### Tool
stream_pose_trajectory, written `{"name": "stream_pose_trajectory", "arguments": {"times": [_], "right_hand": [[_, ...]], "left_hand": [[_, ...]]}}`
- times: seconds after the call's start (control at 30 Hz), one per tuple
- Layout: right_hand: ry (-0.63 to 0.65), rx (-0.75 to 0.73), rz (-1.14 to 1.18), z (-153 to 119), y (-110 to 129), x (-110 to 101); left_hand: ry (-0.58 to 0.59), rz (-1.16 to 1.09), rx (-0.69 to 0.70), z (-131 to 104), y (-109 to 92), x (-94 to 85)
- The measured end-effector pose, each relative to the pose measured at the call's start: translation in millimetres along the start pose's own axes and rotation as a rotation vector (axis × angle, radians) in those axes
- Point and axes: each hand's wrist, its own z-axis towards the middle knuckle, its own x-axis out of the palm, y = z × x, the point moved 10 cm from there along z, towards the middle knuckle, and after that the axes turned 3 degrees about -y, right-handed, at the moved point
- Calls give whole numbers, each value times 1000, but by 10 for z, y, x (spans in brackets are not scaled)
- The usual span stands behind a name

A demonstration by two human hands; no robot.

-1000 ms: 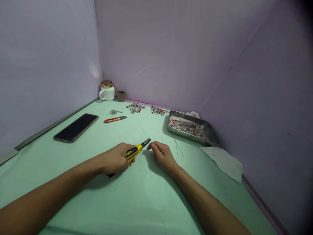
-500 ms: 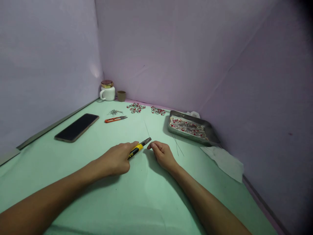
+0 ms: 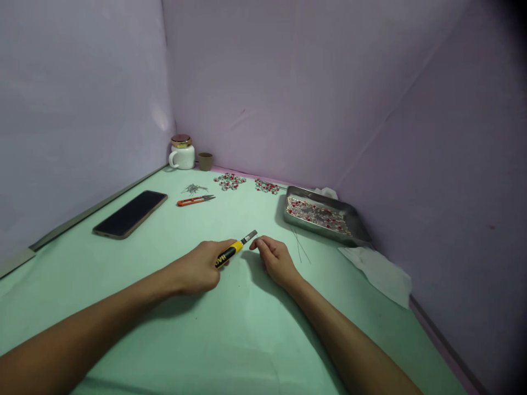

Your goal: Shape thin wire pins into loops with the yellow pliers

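My left hand point(image 3: 203, 266) is closed round a yellow and black tool point(image 3: 230, 253) with a metal tip that points up and to the right. Just right of that tip, my right hand point(image 3: 275, 260) has its thumb and forefinger pinched together; what they hold is too small to make out. Both hands are over the pale green table cover point(image 3: 230, 340). Thin wires point(image 3: 300, 244) lie crossed on the cover to the right of my right hand.
A metal tray point(image 3: 325, 230) of red and clear beads is at the right, near white tissue point(image 3: 381, 274). Farther back are bead clusters point(image 3: 229, 181), orange snips point(image 3: 193, 201), a wire pile point(image 3: 194, 189), a white mug point(image 3: 183, 157) and a brown cup point(image 3: 205, 162). A phone point(image 3: 130, 214) lies left.
The thin wire that stood out beyond the tool's tip no longer shows. The tool's tip looks turned slightly, and both hands have barely moved.
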Motion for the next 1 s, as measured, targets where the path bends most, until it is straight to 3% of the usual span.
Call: {"name": "stream_pose_trajectory", "arguments": {"times": [0.17,0.27,0.33,0.53,0.63,0.7,0.83,0.93,1.0], "right_hand": [[-17,-39,22,-14,44,-23],[-17,-51,-6,-13,67,-22],[-11,-61,-34,-10,83,-14],[-12,-24,-60,18,38,-8],[-13,0,-55,30,0,-7],[-12,9,-46,32,-14,-6],[-7,10,-30,19,-5,-5],[-7,-3,-22,6,21,-12],[-6,-15,-16,0,39,-15]], "left_hand": [[257,-505,-130,-64,-16,185],[301,-646,-151,-56,-19,216],[247,-506,-136,-28,23,176],[-191,411,51,22,-5,-114],[-257,675,82,24,-7,-87],[-263,721,91,32,8,-75],[-188,478,91,39,11,-78],[-46,121,122,15,-92,-35],[67,-114,46,-9,-85,28]]}}
